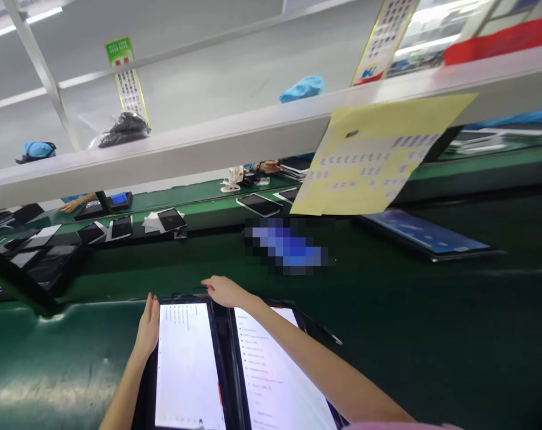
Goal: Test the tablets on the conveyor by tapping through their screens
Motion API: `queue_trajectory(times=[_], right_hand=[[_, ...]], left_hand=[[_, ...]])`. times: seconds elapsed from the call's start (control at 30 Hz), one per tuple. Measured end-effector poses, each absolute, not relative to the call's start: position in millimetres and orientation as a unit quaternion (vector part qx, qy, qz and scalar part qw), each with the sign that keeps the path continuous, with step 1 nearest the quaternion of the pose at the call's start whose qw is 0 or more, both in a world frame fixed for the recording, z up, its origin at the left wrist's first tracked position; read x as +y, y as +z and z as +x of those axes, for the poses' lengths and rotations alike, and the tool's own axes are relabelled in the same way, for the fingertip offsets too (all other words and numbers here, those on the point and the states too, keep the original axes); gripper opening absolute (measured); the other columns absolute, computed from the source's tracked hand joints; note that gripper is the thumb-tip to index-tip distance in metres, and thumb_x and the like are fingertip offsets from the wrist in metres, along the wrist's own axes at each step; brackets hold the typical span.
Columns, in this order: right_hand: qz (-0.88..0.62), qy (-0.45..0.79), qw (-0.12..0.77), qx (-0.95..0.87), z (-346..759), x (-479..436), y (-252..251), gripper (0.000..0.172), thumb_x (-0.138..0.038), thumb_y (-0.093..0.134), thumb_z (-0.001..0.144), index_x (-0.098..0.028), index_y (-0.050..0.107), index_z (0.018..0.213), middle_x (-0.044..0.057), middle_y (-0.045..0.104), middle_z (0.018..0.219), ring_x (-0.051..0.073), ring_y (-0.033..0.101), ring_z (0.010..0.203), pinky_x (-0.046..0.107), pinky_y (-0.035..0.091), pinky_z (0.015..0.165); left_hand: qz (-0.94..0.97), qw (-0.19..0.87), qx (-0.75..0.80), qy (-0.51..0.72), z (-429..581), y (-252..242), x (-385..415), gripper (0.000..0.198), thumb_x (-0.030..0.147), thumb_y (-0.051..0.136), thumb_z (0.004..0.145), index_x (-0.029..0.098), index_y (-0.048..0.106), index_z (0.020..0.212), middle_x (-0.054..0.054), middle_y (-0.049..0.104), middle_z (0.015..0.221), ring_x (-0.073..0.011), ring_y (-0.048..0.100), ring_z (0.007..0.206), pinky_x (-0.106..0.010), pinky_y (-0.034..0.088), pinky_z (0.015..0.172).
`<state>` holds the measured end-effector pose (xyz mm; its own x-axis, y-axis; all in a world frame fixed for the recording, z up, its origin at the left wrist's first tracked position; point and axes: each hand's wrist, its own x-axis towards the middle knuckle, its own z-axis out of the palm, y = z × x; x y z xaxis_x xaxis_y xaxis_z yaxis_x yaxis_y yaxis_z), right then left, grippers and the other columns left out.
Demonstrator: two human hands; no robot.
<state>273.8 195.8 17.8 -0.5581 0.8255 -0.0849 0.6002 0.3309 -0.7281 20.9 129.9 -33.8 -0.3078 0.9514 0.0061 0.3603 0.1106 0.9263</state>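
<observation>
Two tablets with lit white screens lie side by side in front of me, the left tablet [188, 364] and the right tablet [275, 376]. At the upper left edge of the left tablet, my left hand [148, 328] grips its side with the fingers close together. My right hand [226, 291] is over that tablet's upper right corner. Its index finger stretches left along the far edge, while the other fingers are mostly hidden. My right forearm crosses over the right tablet and covers part of its screen.
Another lit tablet [425, 233] lies on the green surface [387, 334] at right. A blurred-out blue patch [286, 245] is near the middle. A yellow sheet [365, 158] hangs from the white shelf [199, 143]. Beyond are several tablets, a co-worker's hand [268, 167] and another person's hand [76, 203].
</observation>
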Motion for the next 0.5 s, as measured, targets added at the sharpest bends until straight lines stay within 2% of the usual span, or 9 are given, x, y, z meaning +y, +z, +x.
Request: queue_trajectory(times=[0.07, 0.1, 0.13, 0.2, 0.3, 0.4, 0.47, 0.5], right_hand=[[-0.451, 0.337, 0.190, -0.804, 299.5, 164.0, 11.0, 0.018, -0.017, 0.047, 0.101, -0.014, 0.057, 0.115, 0.010, 0.055, 0.117, 0.025, 0.053, 0.109, 0.048, 0.046, 0.095], [-0.451, 0.324, 0.202, -0.806, 312.0, 145.7, 6.4, 0.028, -0.006, 0.038, 0.097, -0.015, 0.056, 0.117, 0.010, 0.054, 0.119, 0.025, 0.048, 0.117, 0.051, 0.037, 0.103], [-0.447, 0.310, 0.213, -0.812, 323.1, 127.2, 0.8, 0.037, 0.001, 0.033, 0.091, -0.014, 0.055, 0.118, 0.010, 0.055, 0.118, 0.024, 0.041, 0.124, 0.053, 0.027, 0.110], [-0.414, 0.281, 0.224, -0.836, 339.6, 93.8, -13.1, 0.049, 0.005, 0.030, 0.082, -0.015, 0.053, 0.120, 0.008, 0.059, 0.110, 0.022, 0.033, 0.131, 0.053, 0.016, 0.115], [-0.356, 0.190, 0.254, -0.879, 351.7, 62.2, -33.5, 0.050, 0.003, 0.027, 0.081, -0.015, 0.048, 0.123, 0.009, 0.059, 0.108, 0.025, 0.026, 0.134, 0.058, 0.020, 0.112], [-0.350, 0.147, 0.273, -0.884, 360.0, 47.5, -44.2, 0.049, 0.001, 0.024, 0.086, -0.015, 0.042, 0.129, 0.009, 0.060, 0.105, 0.025, 0.024, 0.135, 0.060, 0.022, 0.110], [-0.381, 0.136, 0.264, -0.876, 368.6, 38.2, -46.2, 0.046, -0.008, 0.030, 0.091, -0.016, 0.034, 0.136, 0.012, 0.053, 0.123, 0.028, 0.018, 0.137, 0.062, 0.024, 0.108], [-0.407, 0.130, 0.250, -0.869, 373.8, 32.7, -46.8, 0.049, -0.014, 0.036, 0.093, -0.016, 0.029, 0.141, 0.014, 0.043, 0.135, 0.031, 0.014, 0.137, 0.064, 0.026, 0.106]], left_hand=[[0.527, 0.315, 0.668, 0.420, 19.1, -36.0, 116.1, 0.063, 0.055, 0.049, 0.087, 0.020, 0.039, 0.139, -0.014, 0.039, 0.147, -0.0267, 0.025, 0.140, -0.052, 0.012, 0.114], [0.541, 0.316, 0.667, 0.404, 16.5, -36.4, 106.6, 0.065, 0.054, 0.049, 0.087, 0.022, 0.035, 0.141, -0.012, 0.037, 0.149, -0.0261, 0.021, 0.142, -0.052, 0.006, 0.115], [0.554, 0.319, 0.665, 0.387, 13.0, -36.6, 96.6, 0.066, 0.054, 0.048, 0.087, 0.023, 0.032, 0.142, -0.011, 0.038, 0.148, -0.0258, 0.021, 0.141, -0.053, 0.003, 0.115], [0.568, 0.329, 0.662, 0.361, 5.1, -37.3, 78.3, 0.064, 0.055, 0.043, 0.089, 0.024, 0.030, 0.143, -0.011, 0.042, 0.146, -0.0250, 0.029, 0.139, -0.052, 0.011, 0.115], [0.575, 0.332, 0.662, 0.347, -2.5, -40.7, 63.2, 0.061, 0.053, 0.039, 0.090, 0.024, 0.030, 0.143, -0.011, 0.044, 0.144, -0.0233, 0.035, 0.136, -0.047, 0.022, 0.114], [0.579, 0.323, 0.660, 0.353, -1.2, -45.8, 60.5, 0.056, 0.049, 0.042, 0.089, 0.023, 0.037, 0.138, -0.011, 0.049, 0.141, -0.0226, 0.038, 0.134, -0.045, 0.024, 0.114], [0.576, 0.318, 0.662, 0.359, 3.6, -49.5, 59.6, 0.054, 0.047, 0.045, 0.088, 0.023, 0.040, 0.136, -0.010, 0.049, 0.141, -0.0227, 0.037, 0.135, -0.045, 0.024, 0.114], [0.573, 0.316, 0.664, 0.362, 6.5, -51.2, 58.7, 0.053, 0.047, 0.045, 0.088, 0.023, 0.040, 0.135, -0.010, 0.047, 0.142, -0.0227, 0.036, 0.135, -0.045, 0.024, 0.114]])
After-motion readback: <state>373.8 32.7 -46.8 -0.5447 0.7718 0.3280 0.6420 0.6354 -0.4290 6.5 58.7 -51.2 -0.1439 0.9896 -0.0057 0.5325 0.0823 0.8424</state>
